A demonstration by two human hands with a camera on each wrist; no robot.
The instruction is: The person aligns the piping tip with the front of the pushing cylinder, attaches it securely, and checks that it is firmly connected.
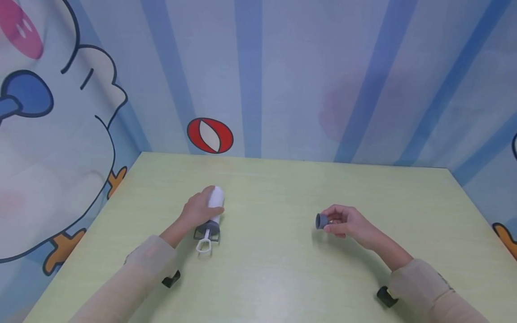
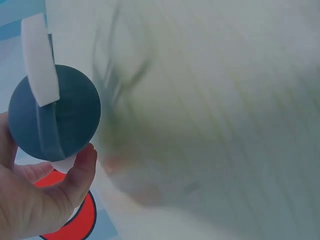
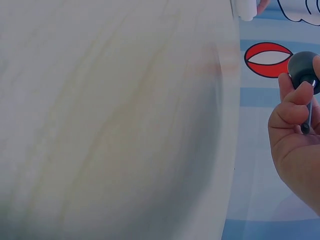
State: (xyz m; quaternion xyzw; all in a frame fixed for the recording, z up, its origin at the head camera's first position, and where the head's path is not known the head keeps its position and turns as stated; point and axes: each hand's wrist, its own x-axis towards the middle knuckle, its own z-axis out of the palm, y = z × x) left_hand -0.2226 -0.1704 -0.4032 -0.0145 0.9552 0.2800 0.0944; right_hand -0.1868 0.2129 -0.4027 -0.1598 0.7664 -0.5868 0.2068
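On the left, my left hand (image 1: 198, 210) grips a white syringe-like tube (image 1: 216, 207). A dark grey cap (image 2: 75, 115) closes its near end, and a pale ring handle (image 1: 203, 245) on a short rod sticks out toward me. Grey loops flank the rod. My right hand (image 1: 351, 220), well apart on the right, pinches a small dark grey cup-shaped piece (image 1: 322, 221) between thumb and fingers. Its round opening faces left in the head view. From the right wrist, a thin stem shows running from this piece toward the palm; part of the piece lies outside that view.
Both hands are above a pale yellow-green table (image 1: 266, 273). Behind it rises a blue striped backdrop (image 1: 291, 80) with a red-and-white oval (image 1: 210, 135) and a cartoon figure at the left. Dark devices (image 1: 387, 296) sit under both sleeves.
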